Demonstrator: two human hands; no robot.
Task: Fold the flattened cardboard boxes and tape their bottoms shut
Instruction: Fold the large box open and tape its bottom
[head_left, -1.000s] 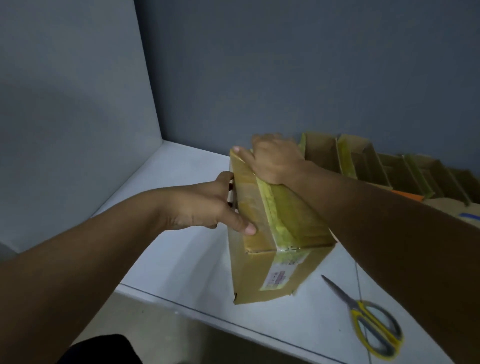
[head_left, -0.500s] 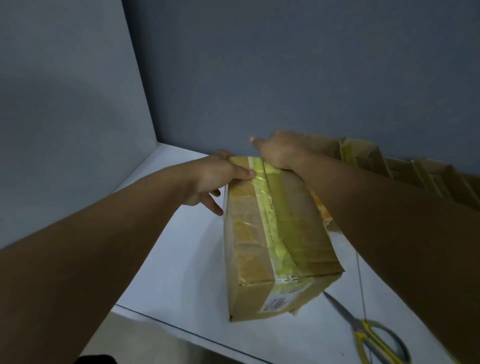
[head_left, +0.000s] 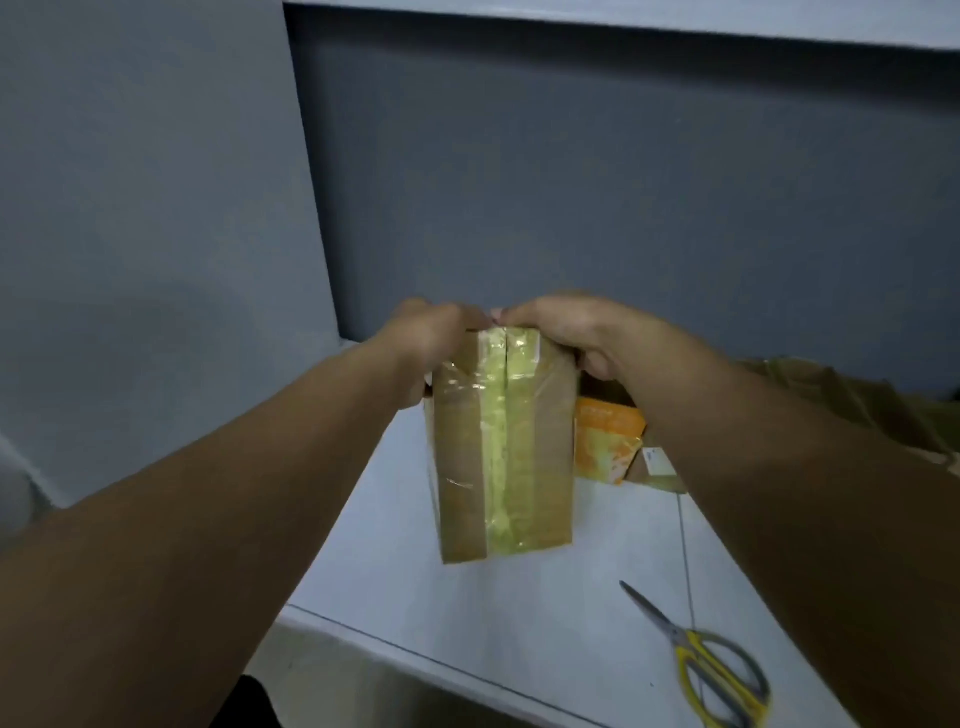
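Head view: cardboard box (head_left: 501, 452), taped seam uppermost, far end gripped by curled fingers of left hand (head_left: 431, 338) and right hand (head_left: 576, 332); scissors (head_left: 680, 642) on counter (head_left: 493, 623).

Packing bench (head_left: 467, 623): cardboard boxes (head_left: 545, 467), scissors (head_left: 711, 670).

Cardboard box (head_left: 501, 452) held above white table (head_left: 467, 623), taped seam facing up. Left hand (head_left: 423, 340) grips far left corner; right hand (head_left: 571, 332) grips far right corner. Yellow-handled scissors (head_left: 711, 670) lie near right. Orange carton (head_left: 608, 441) behind box.
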